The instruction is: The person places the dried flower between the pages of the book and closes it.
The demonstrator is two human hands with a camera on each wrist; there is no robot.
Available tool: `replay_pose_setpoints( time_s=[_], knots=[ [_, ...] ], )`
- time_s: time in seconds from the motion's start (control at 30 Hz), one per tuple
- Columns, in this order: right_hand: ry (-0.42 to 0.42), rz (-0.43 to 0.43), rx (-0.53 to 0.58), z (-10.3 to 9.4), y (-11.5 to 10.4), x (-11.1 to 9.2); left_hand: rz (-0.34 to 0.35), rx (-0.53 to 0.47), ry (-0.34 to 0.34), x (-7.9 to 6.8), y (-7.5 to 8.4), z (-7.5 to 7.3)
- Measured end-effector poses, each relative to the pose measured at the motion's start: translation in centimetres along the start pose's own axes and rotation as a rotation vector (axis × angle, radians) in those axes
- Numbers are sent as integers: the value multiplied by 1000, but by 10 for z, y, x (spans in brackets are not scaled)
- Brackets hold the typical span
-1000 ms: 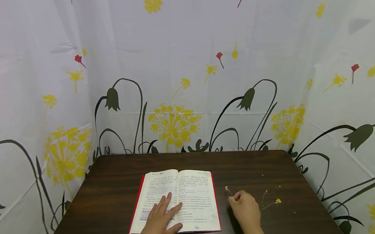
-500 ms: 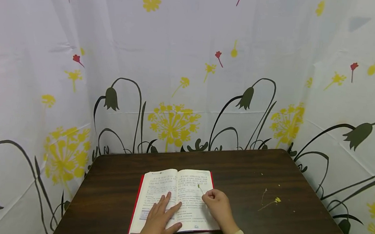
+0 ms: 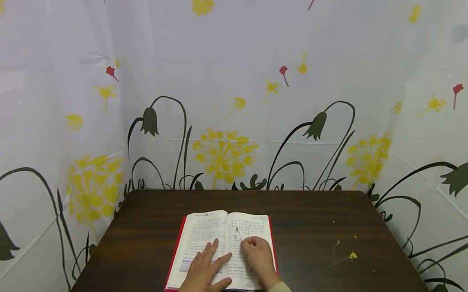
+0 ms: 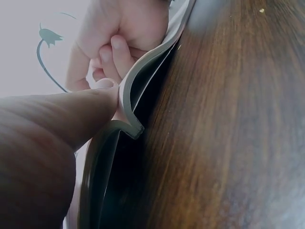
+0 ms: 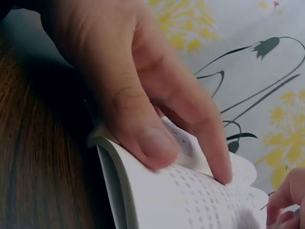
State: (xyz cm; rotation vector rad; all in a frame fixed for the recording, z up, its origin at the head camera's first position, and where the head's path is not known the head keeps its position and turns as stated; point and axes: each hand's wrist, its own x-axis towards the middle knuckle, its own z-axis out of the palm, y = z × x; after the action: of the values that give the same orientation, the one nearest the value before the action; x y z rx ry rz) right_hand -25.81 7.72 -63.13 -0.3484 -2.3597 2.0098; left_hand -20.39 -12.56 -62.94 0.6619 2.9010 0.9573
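Note:
An open book (image 3: 249,220) with a red cover lies on the dark wooden table. My left hand (image 3: 204,273) rests on it with the fingers spread, across the left page and the centre fold. In the right wrist view, the thumb and fingers of this left hand (image 5: 128,81) press on the paper. Over the right page, my right hand (image 3: 259,260) pinches the stem of a small flower sprig (image 3: 237,230) between thumb and fingertips. The sprig's head points away from me. In the left wrist view, the right hand (image 4: 126,28) has its other fingers curled.
To the right of the book lie a yellow-flowered sprig (image 3: 352,255) and a thinner pale sprig (image 3: 336,247). Several tiny bits are scattered around them on the table (image 3: 310,214). A flower-printed curtain (image 3: 231,73) hangs behind the table.
My right hand has carried the small sprig leftward from the table beside the book to over the right page. The left hand has stayed on the book. The head view has shifted slightly.

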Motion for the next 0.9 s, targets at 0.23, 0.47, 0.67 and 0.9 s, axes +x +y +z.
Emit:
replay_pose_setpoints(
  time_s=[0.23, 0.47, 0.67, 0.9],
  knots=[
    [-49, -59, -75, 4, 3, 1, 15, 12, 21, 0, 0, 1],
    [-136, -35, 14, -7, 8, 1, 25, 9, 20, -1, -1, 1],
    [-167, -143, -172, -6, 10, -1, 32, 24, 17, -1, -5, 6],
    [-312, -165, 3, -18, 12, -4, 44, 24, 24, 0, -4, 6]
  ],
)
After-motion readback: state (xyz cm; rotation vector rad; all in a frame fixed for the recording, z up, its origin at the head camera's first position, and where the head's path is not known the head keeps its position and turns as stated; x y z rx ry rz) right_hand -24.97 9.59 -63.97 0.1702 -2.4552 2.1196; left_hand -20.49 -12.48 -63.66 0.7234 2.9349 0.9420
